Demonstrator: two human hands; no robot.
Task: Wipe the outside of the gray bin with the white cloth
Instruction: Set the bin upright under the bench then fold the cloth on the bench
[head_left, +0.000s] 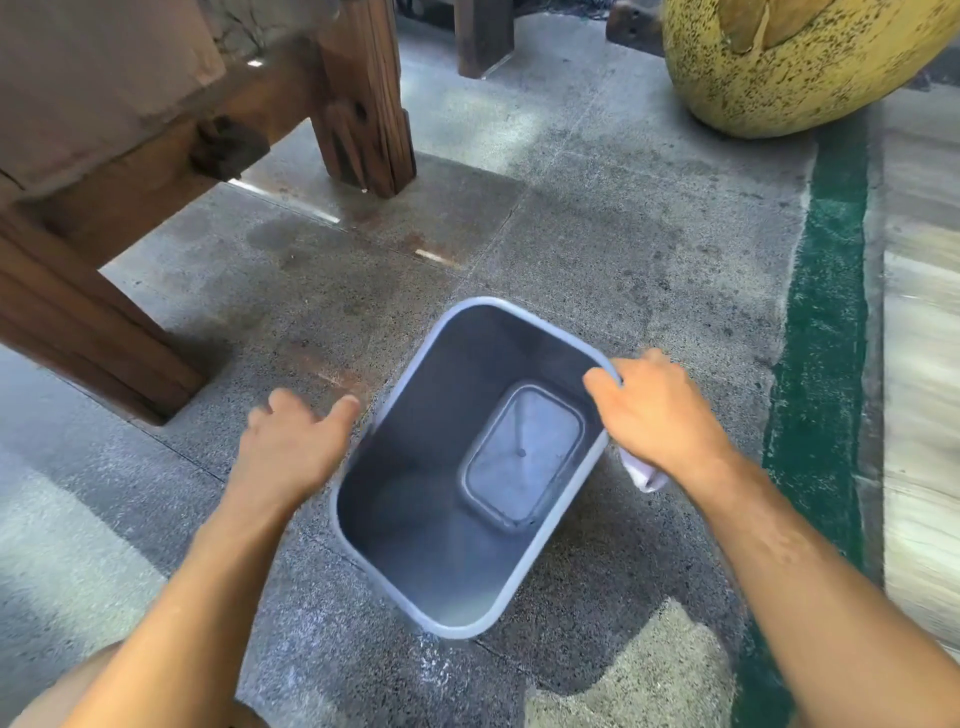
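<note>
gray bin (415, 597) on speckled floor (597, 234)

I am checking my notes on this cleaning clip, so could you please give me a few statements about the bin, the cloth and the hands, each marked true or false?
1. The gray bin stands upright on the floor with nothing visible inside. True.
2. The left hand grips the bin's rim. False: it is open beside the bin, apart from the rim.
3. The right hand is at the bin's right rim. True.
4. The white cloth lies in the bottom of the bin. False: it shows under the right hand, outside the bin's right wall.
5. A wooden table leg stands beyond the bin. True.
</note>
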